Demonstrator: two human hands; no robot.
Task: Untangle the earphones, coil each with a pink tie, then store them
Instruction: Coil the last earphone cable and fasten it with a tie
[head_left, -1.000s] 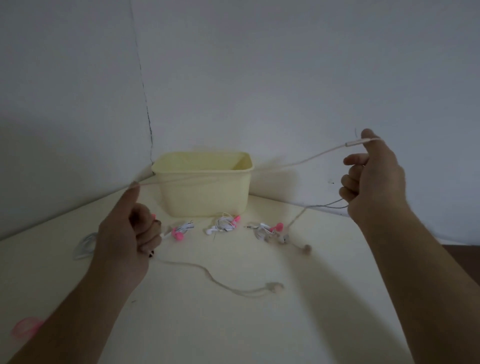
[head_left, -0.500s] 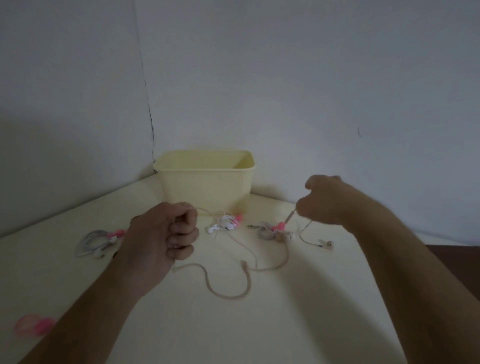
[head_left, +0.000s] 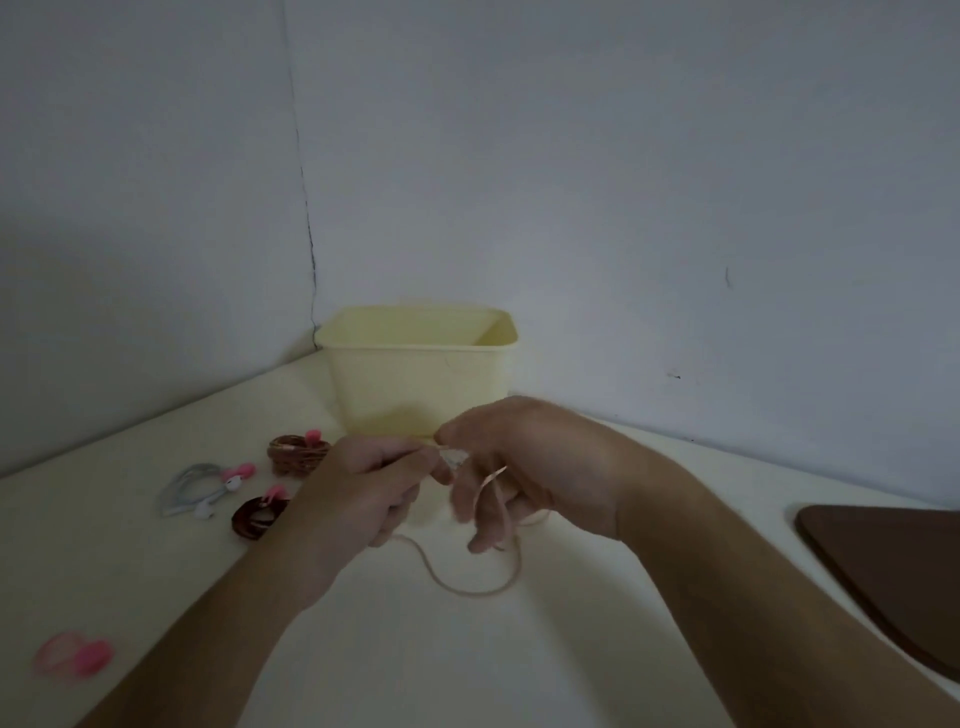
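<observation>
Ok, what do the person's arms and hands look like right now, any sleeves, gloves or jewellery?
Both forearms are bare as far as the frame shows: no sleeves in view. The left hand and right hand wear no gloves; no rings, watch or bracelets are visible in the dim light.

I see both forearms reaching in, my left hand (head_left: 363, 488) curled tight, my right hand (head_left: 524, 467) apparently pinching, fingers hanging down.

Beige earphone cord (head_left: 470, 586) is looping from my fingers onto the table. Three tied coils (head_left: 297, 453) are lying left of it. Yellow bin (head_left: 421, 382) is standing behind.
</observation>
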